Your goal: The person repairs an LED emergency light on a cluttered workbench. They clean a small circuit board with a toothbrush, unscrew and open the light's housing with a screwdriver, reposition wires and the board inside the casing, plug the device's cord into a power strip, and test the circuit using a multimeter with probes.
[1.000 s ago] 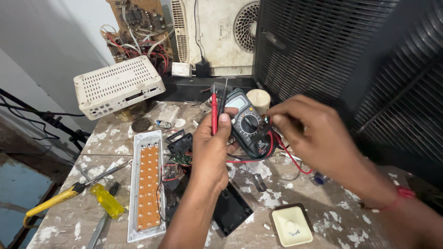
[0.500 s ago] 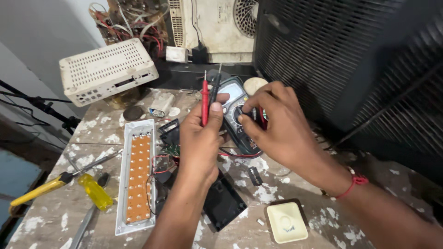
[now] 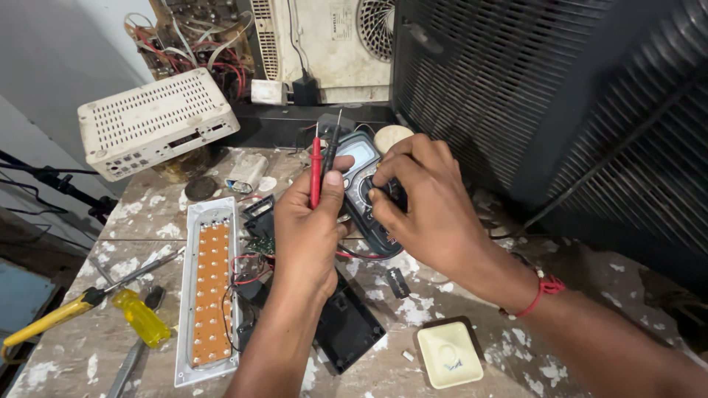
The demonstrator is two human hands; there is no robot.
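Left hand (image 3: 306,228) clenched around two test probes, a red probe (image 3: 316,171) and a black probe (image 3: 330,155), both held upright with tips pointing away, thumb pressed along their shafts. Right hand (image 3: 428,214) curled over a dark multimeter (image 3: 365,184), fingertips (image 3: 377,193) pinching its round dial, palm lifted clear of the case. Multimeter tilted on the counter (image 3: 479,368) between the two hands, grey screen facing up just beyond the probes, red lead trailing out beneath it. Red thread around the right wrist. Under the left forearm, an open black plastic housing (image 3: 346,328) with loose red and black wires and a small green circuit board (image 3: 259,239). Just left of that, a long white tray carrying an orange LED strip board (image 3: 210,291). Farther left, a yellow-handled screwdriver (image 3: 140,317), a second yellow-gripped tool (image 3: 51,320) and a metal tool lying near the counter edge. Near the right forearm, a small cream square switch plate (image 3: 448,355). At the back, a white perforated box (image 3: 155,121), a tangle of wiring, and a large dark grille to the right.
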